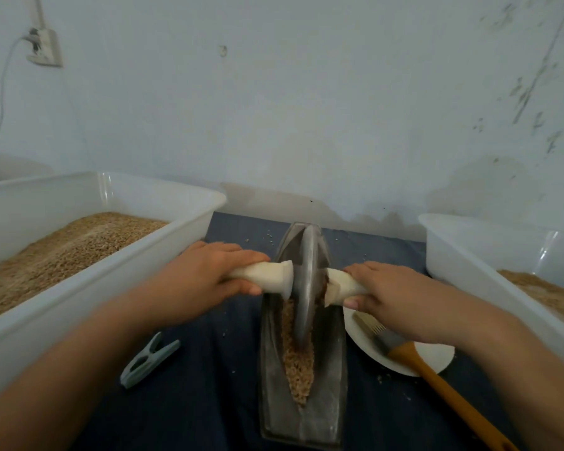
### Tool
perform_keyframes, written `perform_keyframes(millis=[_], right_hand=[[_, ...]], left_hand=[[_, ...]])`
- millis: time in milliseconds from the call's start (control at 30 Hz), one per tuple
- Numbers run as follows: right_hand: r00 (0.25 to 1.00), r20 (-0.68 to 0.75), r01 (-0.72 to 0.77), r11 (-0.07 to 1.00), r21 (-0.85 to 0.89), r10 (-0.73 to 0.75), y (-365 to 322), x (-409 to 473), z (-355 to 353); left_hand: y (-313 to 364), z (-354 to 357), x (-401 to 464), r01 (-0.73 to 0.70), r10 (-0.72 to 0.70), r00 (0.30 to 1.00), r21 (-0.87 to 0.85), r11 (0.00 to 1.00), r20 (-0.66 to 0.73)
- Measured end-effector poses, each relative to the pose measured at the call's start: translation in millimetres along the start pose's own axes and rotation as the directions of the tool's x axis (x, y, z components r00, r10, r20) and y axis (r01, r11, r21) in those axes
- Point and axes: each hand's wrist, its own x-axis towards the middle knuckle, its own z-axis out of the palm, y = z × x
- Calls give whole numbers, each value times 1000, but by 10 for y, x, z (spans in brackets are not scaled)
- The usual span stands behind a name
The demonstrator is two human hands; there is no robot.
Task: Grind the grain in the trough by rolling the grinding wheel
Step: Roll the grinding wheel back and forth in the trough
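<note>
gripping the pale wooden axle handles, the left hand (205,275) and right hand (388,292) hold the grey metal grinding wheel (305,288) upright in the long metal trough (302,415), over crushed brown grain (298,362).

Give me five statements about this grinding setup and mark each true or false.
1. Both hands, left hand and right hand, grip the wheel's white handle. True.
2. The grinding wheel lies flat on the cloth. False: it stands upright in the trough.
3. The grain lies in the trough. True.
4. The brush sits in the left tub. False: it rests on the white plate.
5. The clothespin lies right of the trough. False: left.
</note>
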Motion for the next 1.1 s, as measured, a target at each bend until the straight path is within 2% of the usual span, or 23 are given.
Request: perform_keyframes(millis=[100,200,300,333,400,467,533,600,700,767,833,900,1000,1100], right_hand=[[987,152,38,995,89,-51,-97,-180,-216],[978,198,43,992,121,-66,-137,-256,-302],[992,121,19,996,82,-29,-110,-162,-196],[998,69,7,998,56,-11,-81,-100,-134],[998,-69,-15,1000,3,15,-15,18,25],[976,-218,-39,999,-37,30,48,106,173],[961,-274,-45,998,-38,33,82,142,259],[973,-227,-50,999,-11,46,93,136,249],[998,-43,-39,998,-47,37,48,48,89],[996,91,-9,1000,-3,9,-15,-55,-59],[982,189,15,998,57,-25,-81,-174,-190],[970,238,28,997,72,-45,-109,-247,-267],[975,221,13,996,92,-33,-98,-215,-240],[997,80,-15,996,92,8,-38,-54,-92]], left_hand=[[1,-214,-115,80,14,965,-343,936,263],[5,-303,-169,78,89,928,-421,904,363],[-3,-221,-140,97,11,954,-345,934,299],[-1,-151,-108,96,-32,973,-278,956,227],[24,22,-47,87,-87,996,-21,996,15],[61,184,12,96,-57,982,213,972,-181],[81,251,48,79,-15,971,260,962,-239],[68,210,68,35,21,971,229,973,-240],[63,82,46,-13,34,984,122,992,-172],[49,-51,-20,-16,15,1000,-83,996,-12],[40,-192,-101,40,20,982,-315,948,186],[39,-264,-148,70,61,956,-428,901,285],[48,-237,-141,57,49,965,-389,919,258],[34,-80,-71,71,-55,993,-162,984,104]])
